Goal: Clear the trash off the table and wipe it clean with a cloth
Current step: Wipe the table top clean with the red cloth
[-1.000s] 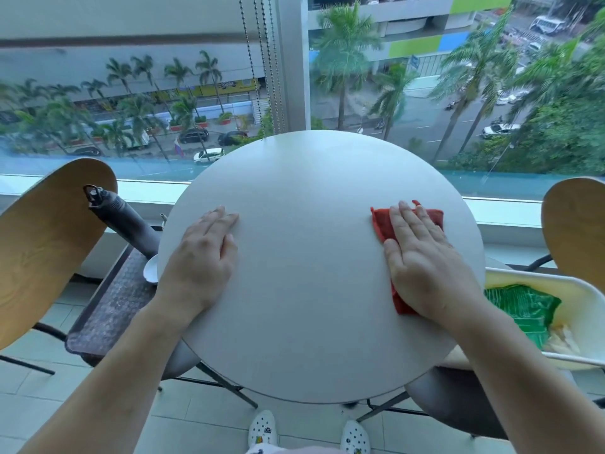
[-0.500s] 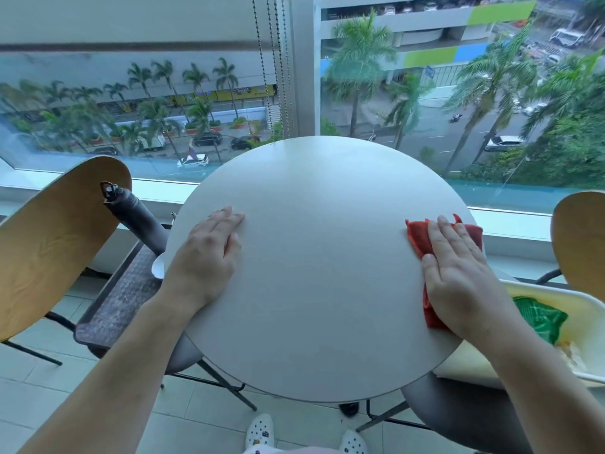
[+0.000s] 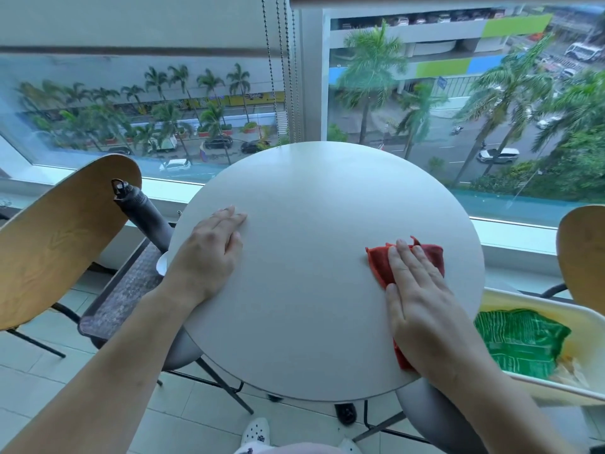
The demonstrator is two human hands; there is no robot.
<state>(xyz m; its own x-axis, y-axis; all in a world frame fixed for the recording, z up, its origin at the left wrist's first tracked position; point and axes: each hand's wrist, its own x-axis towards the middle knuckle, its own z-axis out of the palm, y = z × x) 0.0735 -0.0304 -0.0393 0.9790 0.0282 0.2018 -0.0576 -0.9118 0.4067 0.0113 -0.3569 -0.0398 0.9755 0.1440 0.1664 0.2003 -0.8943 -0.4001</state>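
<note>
The round white table point(image 3: 311, 198) fills the middle of the view, with nothing on it but my hands and the cloth. My right hand point(image 3: 422, 299) presses flat, fingers straight, on a red cloth point(image 3: 378, 262) on the table's right half; most of the cloth is hidden under the palm. My left hand point(image 3: 209, 257) rests flat on the left side of the tabletop. To the right, below table level, a cream tray point(image 3: 556, 393) holds a green wrapper point(image 3: 520, 339) and some pale scraps.
A wooden chair back point(image 3: 55, 237) stands at the left, and another one point(image 3: 586, 257) at the right edge. A dark bottle point(image 3: 144, 211) leans beside a dark mat point(image 3: 124, 290) on the left seat. A large window runs behind the table.
My right hand slid the red cloth out to the table's right edge, then back left and slightly nearer. My left hand has stayed in place.
</note>
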